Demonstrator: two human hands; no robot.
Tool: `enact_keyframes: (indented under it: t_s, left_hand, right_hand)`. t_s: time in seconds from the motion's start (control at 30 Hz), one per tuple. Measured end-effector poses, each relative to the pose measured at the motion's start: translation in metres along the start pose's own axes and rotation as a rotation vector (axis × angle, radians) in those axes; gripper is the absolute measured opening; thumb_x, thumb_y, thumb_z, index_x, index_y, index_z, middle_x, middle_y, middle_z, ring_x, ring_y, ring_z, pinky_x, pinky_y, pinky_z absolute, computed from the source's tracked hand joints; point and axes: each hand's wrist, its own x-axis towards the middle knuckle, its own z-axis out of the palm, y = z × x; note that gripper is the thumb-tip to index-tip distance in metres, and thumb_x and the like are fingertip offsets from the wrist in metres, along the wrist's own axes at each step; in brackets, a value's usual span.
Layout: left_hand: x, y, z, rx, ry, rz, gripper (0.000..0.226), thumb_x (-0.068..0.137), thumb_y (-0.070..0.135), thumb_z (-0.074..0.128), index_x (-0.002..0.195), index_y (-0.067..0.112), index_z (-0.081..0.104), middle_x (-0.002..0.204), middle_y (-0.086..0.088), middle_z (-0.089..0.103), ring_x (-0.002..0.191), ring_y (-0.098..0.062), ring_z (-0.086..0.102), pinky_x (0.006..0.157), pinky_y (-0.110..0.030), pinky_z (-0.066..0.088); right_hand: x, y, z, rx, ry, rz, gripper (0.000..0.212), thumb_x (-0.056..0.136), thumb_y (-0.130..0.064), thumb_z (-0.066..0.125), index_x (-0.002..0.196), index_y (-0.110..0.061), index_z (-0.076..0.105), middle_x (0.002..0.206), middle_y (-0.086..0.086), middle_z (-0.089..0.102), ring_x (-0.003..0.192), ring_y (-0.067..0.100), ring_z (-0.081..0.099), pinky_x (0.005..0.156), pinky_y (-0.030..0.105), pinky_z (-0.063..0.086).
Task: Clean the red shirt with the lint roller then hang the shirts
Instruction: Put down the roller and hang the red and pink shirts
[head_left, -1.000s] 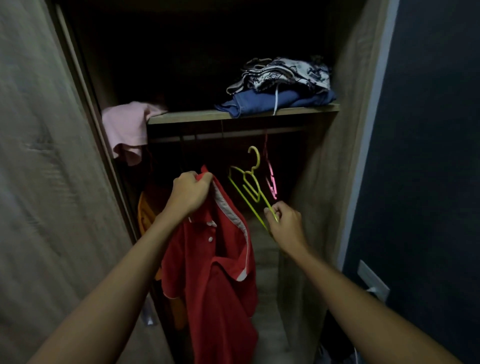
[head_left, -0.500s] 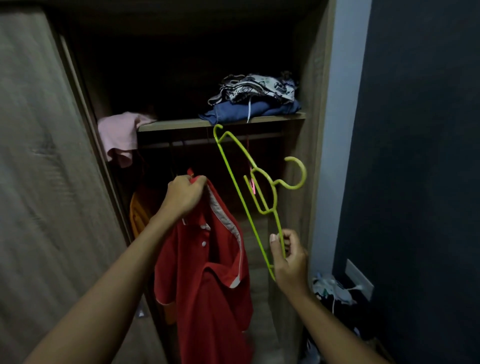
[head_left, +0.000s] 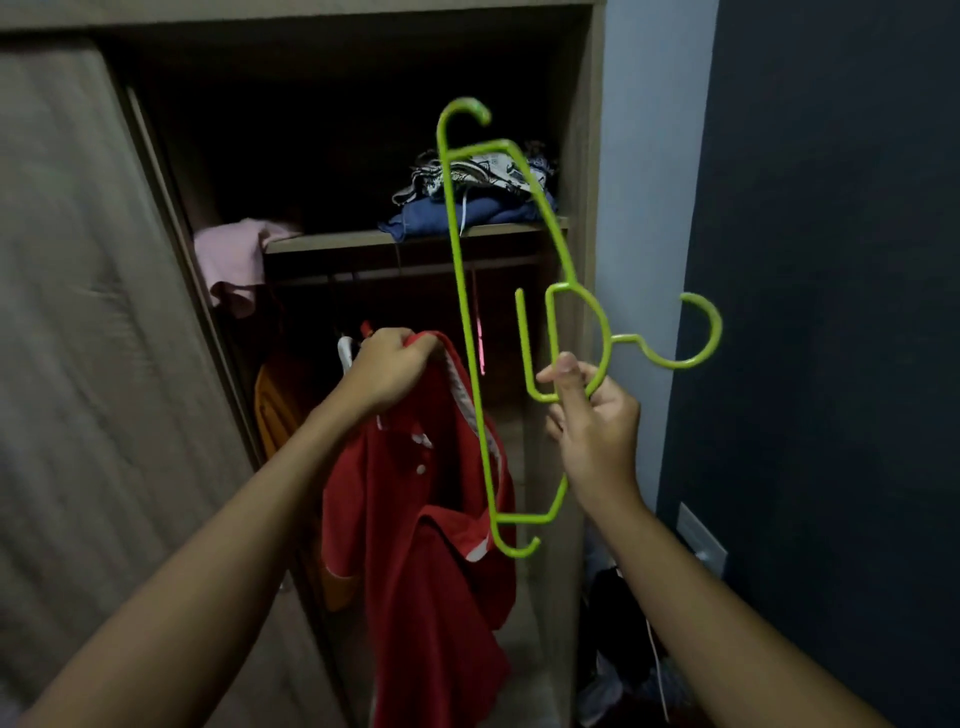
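A red polo shirt (head_left: 431, 561) with white trim hangs from my left hand (head_left: 387, 374), which grips it at the collar in front of the open wardrobe. My right hand (head_left: 592, 426) holds a lime green plastic hanger (head_left: 460, 291) near its neck. The hanger stands on end, its hook pointing right toward the dark wall, its long bar running down just right of the shirt's collar. No lint roller is in view.
The wardrobe shelf (head_left: 415, 239) carries folded blue and patterned clothes (head_left: 478, 192) and a pink cloth (head_left: 234, 260). A rail (head_left: 405, 270) runs beneath it, with a pink hanger (head_left: 480, 343) and an orange garment (head_left: 275, 405). The sliding door (head_left: 93, 364) is left; clutter and a wall socket (head_left: 701, 540) lie right.
My right hand has drawn the green hanger out of the wardrobe, raised it and shifted its grip from the lower end to the neck. My left hand still holds the shirt.
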Motion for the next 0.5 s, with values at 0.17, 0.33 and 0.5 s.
enact_keyframes:
  t_s: [0.17,0.33,0.5]
  left_hand:
    - [-0.013,0.043,-0.008,-0.096,-0.078,0.108,0.049,0.082,0.052,0.056,0.083,0.006,0.073,0.069,-0.006,0.066,0.061,-0.022,0.059,0.063,-0.039,0.044]
    - [-0.018,0.055,-0.030,-0.141,-0.227,0.208,0.026,0.089,0.031,0.066,0.089,0.007,0.076,0.087,-0.011,0.070,0.081,-0.014,0.060,0.073,-0.026,0.045]
    - [-0.024,0.032,-0.051,-0.055,-0.339,0.276,0.032,0.071,0.012,0.058,0.098,0.003,0.074,0.096,-0.014,0.075,0.087,-0.016,0.067,0.081,-0.038,0.053]
  right_hand:
    - [0.005,-0.031,0.016,0.097,-0.042,-0.168,0.027,0.103,-0.020,0.046,0.081,-0.010,0.058,0.053,-0.003,0.046,0.046,0.015,0.042,0.049,0.033,0.036]
    - [0.017,-0.022,-0.003,-0.137,-0.271,-0.277,0.028,0.098,-0.031,0.050,0.084,-0.009,0.062,0.064,0.010,0.056,0.062,0.023,0.055,0.066,0.037,0.048]
    - [0.021,0.020,-0.047,-0.504,-0.472,-0.250,0.030,0.098,-0.047,0.051,0.078,-0.030,0.067,0.080,-0.002,0.064,0.085,0.022,0.061,0.080,0.038,0.046]
